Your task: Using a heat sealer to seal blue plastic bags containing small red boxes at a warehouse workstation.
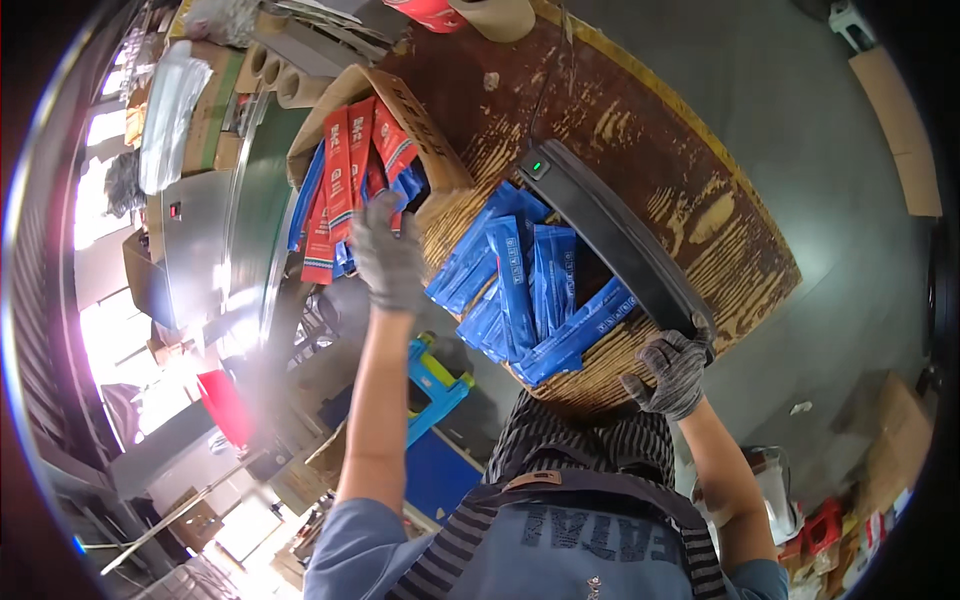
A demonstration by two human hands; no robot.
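My left hand [390,262], in a grey glove and slightly blurred, reaches up to the near side of an open cardboard box [432,140]. Its fingers look stretched out, close to red packets [338,165] that stick out of the box among some blue ones. My gloved right hand [672,375] is at the near end of a long black heat sealer [625,240] with a green light. Its fingers are apart, the outer ones touching the sealer's end, with nothing seen held. Between the hands, several flat blue packets [512,285] lie in an overlapping pile beside the sealer.
The worn brown wooden table [740,255] has a yellow edge. Cardboard tubes [300,85] and a green-topped surface [265,200] are at the left. A blue and green plastic stool [437,385] stands below the table. Red items [825,525] lie at the lower right.
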